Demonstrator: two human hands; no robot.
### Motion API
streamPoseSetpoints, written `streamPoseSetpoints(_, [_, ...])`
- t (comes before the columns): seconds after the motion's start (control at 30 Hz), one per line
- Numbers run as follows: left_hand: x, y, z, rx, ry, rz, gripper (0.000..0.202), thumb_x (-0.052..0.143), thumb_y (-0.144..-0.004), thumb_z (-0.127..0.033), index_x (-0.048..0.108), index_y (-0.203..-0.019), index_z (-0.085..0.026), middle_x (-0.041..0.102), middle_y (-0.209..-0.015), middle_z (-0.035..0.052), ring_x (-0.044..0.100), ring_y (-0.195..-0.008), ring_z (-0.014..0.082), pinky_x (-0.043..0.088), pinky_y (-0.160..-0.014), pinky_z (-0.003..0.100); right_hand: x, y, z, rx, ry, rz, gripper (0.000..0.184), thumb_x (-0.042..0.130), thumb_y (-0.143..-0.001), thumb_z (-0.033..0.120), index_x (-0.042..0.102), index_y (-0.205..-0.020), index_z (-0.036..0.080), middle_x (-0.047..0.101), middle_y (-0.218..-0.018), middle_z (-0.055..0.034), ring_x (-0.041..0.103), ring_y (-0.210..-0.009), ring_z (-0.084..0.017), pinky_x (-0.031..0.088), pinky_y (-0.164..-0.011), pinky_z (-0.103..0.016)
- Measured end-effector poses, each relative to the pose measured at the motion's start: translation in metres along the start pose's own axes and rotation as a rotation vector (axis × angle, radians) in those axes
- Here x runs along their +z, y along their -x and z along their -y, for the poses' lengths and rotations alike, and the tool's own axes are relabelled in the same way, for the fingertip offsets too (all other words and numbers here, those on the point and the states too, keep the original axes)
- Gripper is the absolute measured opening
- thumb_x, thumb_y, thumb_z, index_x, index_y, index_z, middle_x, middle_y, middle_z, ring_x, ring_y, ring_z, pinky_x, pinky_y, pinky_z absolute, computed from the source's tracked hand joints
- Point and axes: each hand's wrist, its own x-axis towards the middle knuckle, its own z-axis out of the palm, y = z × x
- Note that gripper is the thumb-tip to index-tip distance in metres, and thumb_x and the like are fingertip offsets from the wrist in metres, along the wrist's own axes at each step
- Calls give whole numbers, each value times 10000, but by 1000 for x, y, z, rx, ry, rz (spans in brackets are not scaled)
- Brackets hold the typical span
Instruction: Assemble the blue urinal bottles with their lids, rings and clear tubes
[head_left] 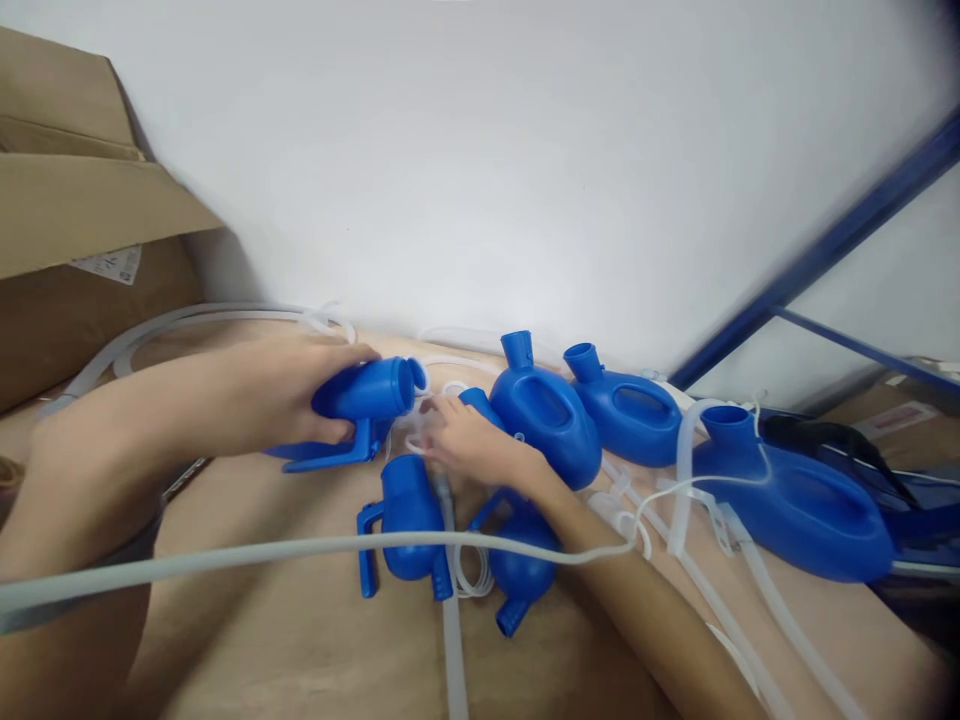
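My left hand (322, 385) is closed around a blue plastic cup with a side handle (375, 390), tilted so that its round mouth faces right. A second blue rim shows just behind that mouth. Close by, the fingers of my right hand (476, 440) are curled together among translucent plastic pieces (411, 440); what they pinch is hidden. Below the hands lies another blue handled cup (411, 520) with a ribbed spout. A similar blue cup (521, 560) rests under my right forearm, beside a coil of thin clear tube (472, 572).
Blue bottles with hollow grips, one (551, 420) near my right hand, one (634, 415) behind and one (795, 505) farther right, line the brown surface (300, 620). A pale cord (300, 550) crosses the foreground. Cardboard box (90, 220) at left; blue metal frame (825, 250) at right.
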Motion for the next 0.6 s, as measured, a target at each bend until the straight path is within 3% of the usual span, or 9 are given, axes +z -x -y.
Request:
streamPoseSetpoints(0.13, [0,-11,9,-5,-53,-15,719,674,-763,-558,632,-1423,-276,666,-1344,96,662,-1177,378,492,-1004,419,-17,3,-14,13,-555,-96,227,463,-1109,336,627,-1151,185,610,-1385,-123,577,-1292,-222,463,-1177,-435])
streamPoseSetpoints(0.23, [0,-15,11,-40,-77,-63,771,658,-755,-548,593,-1473,-275,638,-1319,98,674,-1118,358,504,-965,394,-21,2,-21,171,-949,-221,239,469,-1091,397,611,-1096,205,708,-1187,-66,660,-1113,-193,533,-1059,-374])
streamPoseSetpoints(0.3, [-1,-16,9,-28,-102,-109,781,637,-773,-522,566,-1502,-252,627,-1323,104,673,-1109,338,509,-963,382,-18,0,-25,258,-1098,-324,272,486,-1073,441,618,-996,216,738,-1090,-55,682,-1025,-198,554,-992,-360])
streamPoseSetpoints(0.47, [2,-16,2,32,-146,-154,750,612,-819,-509,560,-1508,-217,644,-1305,117,685,-1098,329,523,-932,382,-17,-1,-30,270,-989,-415,418,516,-1046,582,640,-859,229,725,-899,-37,647,-859,-211,528,-896,-368])
streamPoseSetpoints(0.6, [6,-18,0,45,-164,-143,682,604,-846,-496,586,-1479,-243,657,-1318,116,706,-1081,338,533,-904,401,-22,3,-24,223,-746,-418,389,482,-1081,526,587,-846,235,667,-840,-9,592,-814,-191,482,-798,-331])
